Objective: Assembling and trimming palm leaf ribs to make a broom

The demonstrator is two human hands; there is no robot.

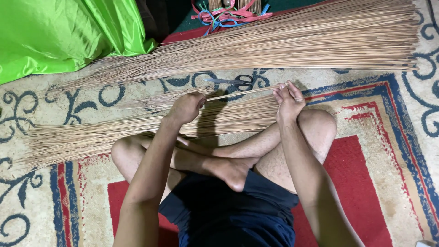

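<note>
Left hand (186, 108) fisted on thin stick bundle (238, 93), right hand (288, 98) pinching its end w/ fingers together; mid-gathering, next needs firm grip.

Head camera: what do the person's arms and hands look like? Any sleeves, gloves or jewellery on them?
Both arms are bare from the edge of the frame down to the wrists, with no sleeves in view. The left hand and right hand wear no gloves, and no rings, watch or bands show. The only clothing visible is dark navy shorts; the legs and feet are bare too.
</note>
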